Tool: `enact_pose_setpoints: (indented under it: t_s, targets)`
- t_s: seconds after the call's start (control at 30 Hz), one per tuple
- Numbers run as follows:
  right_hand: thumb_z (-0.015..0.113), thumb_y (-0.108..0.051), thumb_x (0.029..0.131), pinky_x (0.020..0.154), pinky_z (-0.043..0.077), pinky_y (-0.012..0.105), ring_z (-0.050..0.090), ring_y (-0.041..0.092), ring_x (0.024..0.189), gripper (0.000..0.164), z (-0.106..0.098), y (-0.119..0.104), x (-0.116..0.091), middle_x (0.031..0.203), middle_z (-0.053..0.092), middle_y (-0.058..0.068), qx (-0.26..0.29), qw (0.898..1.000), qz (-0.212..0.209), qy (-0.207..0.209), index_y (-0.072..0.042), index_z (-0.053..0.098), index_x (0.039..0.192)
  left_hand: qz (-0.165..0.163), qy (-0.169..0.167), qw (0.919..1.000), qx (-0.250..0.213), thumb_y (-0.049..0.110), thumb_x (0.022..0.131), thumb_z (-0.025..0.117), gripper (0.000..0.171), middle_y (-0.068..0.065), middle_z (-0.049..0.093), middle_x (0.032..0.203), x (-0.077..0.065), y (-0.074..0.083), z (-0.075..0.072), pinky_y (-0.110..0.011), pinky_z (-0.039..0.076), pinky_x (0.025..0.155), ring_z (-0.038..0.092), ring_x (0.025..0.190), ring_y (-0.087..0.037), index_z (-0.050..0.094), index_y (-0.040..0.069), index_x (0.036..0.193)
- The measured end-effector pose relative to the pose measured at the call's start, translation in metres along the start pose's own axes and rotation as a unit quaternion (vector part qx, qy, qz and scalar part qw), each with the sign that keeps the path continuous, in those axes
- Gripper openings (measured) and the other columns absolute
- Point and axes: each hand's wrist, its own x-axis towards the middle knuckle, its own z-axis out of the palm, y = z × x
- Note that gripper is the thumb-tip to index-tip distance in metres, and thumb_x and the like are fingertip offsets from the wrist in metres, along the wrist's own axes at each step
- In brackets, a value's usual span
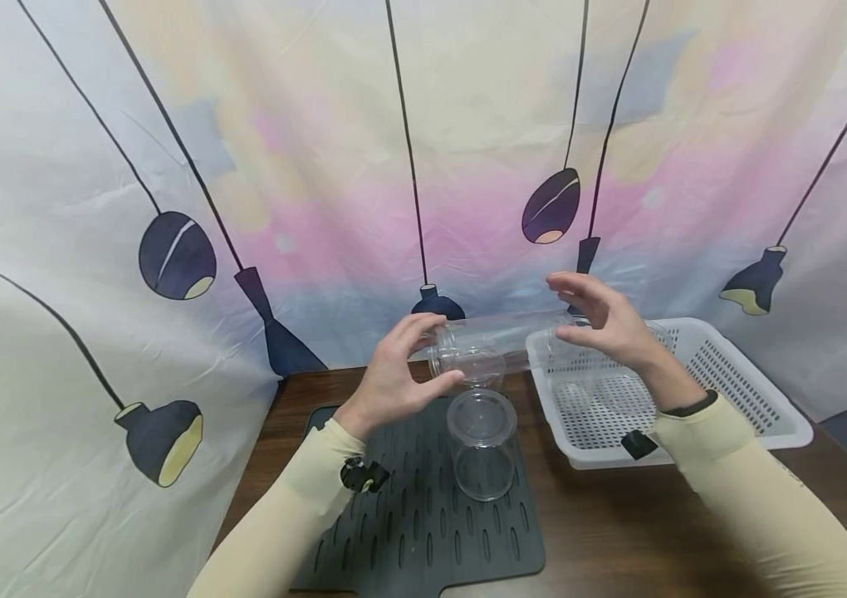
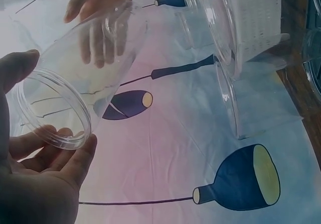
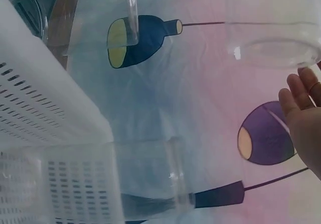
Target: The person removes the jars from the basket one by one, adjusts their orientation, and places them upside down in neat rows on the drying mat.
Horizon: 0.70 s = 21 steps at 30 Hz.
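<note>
A clear jar (image 1: 509, 340) is held sideways in the air. My left hand (image 1: 401, 374) grips it around the threaded mouth, thumb on one side and fingers on the other, as the left wrist view shows of the jar's rim (image 2: 55, 108). My right hand (image 1: 606, 324) is at the jar's base end with fingers spread; in the right wrist view its fingertips (image 3: 288, 101) are just below the base. On the dark mat (image 1: 408, 531) stands a clear jar (image 1: 483, 473), with another clear jar (image 1: 479, 365) behind it, partly hidden by the held one.
At the right, a white perforated basket (image 1: 760, 390) stands on the brown wooden table (image 1: 603, 531). Clear jars lie in it, one jar (image 3: 150, 174) sticking out past its rim. A curtain (image 1: 334, 208) printed with hanging lamps rises right behind the table.
</note>
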Motion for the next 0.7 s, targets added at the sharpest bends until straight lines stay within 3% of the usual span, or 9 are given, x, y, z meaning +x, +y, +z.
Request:
enact_pose_setpoints:
  t_s: [0.17,0.33,0.57,0.7]
  targets:
    - [0.063,0.013,0.085,0.112,0.034,0.024,0.045,0.014,0.134,0.064,-0.001,0.007,-0.007,0.142,0.050,0.000,0.035,0.999,0.023,0.006,0.010,0.036,0.144,0.007,0.005,0.9999,-0.009,0.023,0.080,0.082,0.067,-0.007,0.051,0.136,-0.002,-0.001,-0.001,-0.033,0.051,0.098,0.055,0.116,-0.020,0.051,0.007,0.137]
    - [0.060,0.014,0.086,0.111,0.035,0.024,0.046,0.021,0.133,0.060,-0.001,0.012,-0.009,0.141,0.051,0.004,0.064,0.998,0.018,0.015,0.013,0.037,0.141,0.010,0.006,0.9998,-0.015,0.022,0.080,0.082,0.066,-0.007,0.052,0.135,-0.002,-0.002,-0.002,-0.033,0.051,0.098,0.055,0.117,-0.020,0.052,0.007,0.137]
    - [0.058,0.010,0.089,0.107,0.037,0.020,0.047,0.018,0.131,0.056,0.001,0.016,-0.012,0.138,0.054,-0.001,0.054,0.998,0.031,0.025,0.010,0.040,0.141,0.007,0.006,0.9996,-0.026,0.020,0.079,0.083,0.066,-0.006,0.053,0.134,-0.001,-0.003,-0.002,-0.032,0.051,0.098,0.055,0.118,-0.019,0.052,0.012,0.137]
    - [0.053,0.009,0.092,0.104,0.039,0.020,0.043,0.019,0.133,0.053,0.003,0.021,-0.016,0.140,0.052,0.004,0.122,0.992,0.025,0.018,0.008,0.038,0.143,0.008,0.009,0.9995,-0.029,0.019,0.079,0.083,0.065,-0.009,0.053,0.134,-0.002,-0.003,-0.002,-0.035,0.051,0.098,0.055,0.117,-0.021,0.052,0.010,0.137]
